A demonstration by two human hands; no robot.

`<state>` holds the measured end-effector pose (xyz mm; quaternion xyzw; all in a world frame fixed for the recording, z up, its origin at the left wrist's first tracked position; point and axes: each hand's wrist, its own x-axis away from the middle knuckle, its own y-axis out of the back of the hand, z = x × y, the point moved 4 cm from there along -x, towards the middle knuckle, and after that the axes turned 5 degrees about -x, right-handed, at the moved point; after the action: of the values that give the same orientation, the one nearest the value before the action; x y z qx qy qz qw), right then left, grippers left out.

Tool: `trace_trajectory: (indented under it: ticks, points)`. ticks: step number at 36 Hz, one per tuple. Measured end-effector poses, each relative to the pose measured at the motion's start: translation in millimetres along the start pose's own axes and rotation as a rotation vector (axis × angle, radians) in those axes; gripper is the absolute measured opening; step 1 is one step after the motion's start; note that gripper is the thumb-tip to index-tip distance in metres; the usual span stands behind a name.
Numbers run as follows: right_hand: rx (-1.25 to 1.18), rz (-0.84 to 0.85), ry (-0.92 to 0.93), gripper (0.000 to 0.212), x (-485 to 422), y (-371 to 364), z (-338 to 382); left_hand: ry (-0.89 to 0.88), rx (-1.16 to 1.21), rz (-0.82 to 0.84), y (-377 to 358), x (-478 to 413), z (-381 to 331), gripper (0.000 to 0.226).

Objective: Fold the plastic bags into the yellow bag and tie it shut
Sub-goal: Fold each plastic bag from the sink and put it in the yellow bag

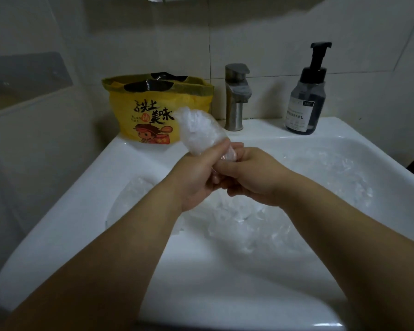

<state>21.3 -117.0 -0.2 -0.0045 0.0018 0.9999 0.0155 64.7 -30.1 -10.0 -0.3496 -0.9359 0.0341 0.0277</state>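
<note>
Head view: your left hand point(196, 180) and right hand point(253, 177) meet above the middle of the white sink point(77, 194), touching each other. Both sets of fingers are curled round the lower end of one clear plastic bag point(198, 130). The bag is bunched into a thick roll. Its free upper end sticks up and to the left of your hands, in front of the yellow bag's right edge.

The yellow bag point(151, 113) stands upright on the sink's back left ledge, against the tiled wall. Its mouth is open, with the top edge turned down. Black plastic point(151, 86) shows inside the mouth. Red and black print and a cartoon figure face you.

More clear plastic bags point(253, 225) lie crumpled in the basin below and to the right of your hands.

A metal faucet point(237, 96) stands just right of the yellow bag. A dark pump bottle point(306, 103) stands on the back right ledge, well apart from it.
</note>
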Motion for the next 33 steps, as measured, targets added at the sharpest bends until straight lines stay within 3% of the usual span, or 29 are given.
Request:
trace_trajectory:
  ticks: [3, 7, 13, 18, 22, 27, 33]
  points:
    - [0.010, 0.026, -0.011, 0.017, 0.9, -0.8, 0.5, -0.035, 0.032, -0.043, 7.1, -2.0, -6.2, 0.034]
    - [-0.002, 0.066, -0.056, 0.019, 1.7, -2.5, 0.9, -0.113, 0.187, -0.145, 21.4, -1.9, -20.4, 0.026]
    - [-0.026, 0.086, -0.093, 0.019, 2.8, -1.4, 1.1, -0.173, 0.149, -0.197, 34.5, -3.0, -21.4, 0.032]
    - [-0.049, -0.005, -0.082, 0.015, 0.4, 4.5, -1.7, -0.130, 0.224, -0.219, 33.9, -4.4, -16.7, 0.031]
    - [-0.210, -0.111, 0.049, 0.026, 0.0, 9.0, 5.8, -0.094, 0.140, -0.200, 31.7, -3.9, -13.6, 0.030]
    - [0.240, -0.338, 0.298, 0.011, 2.3, 11.4, 12.5, -0.115, 0.041, -0.158, 25.3, -3.5, -10.0, 0.045]
    - [0.386, -0.305, 0.300, 0.029, 3.6, 6.0, 12.6, -0.196, -0.028, -0.194, 29.4, -2.2, -13.4, 0.050]
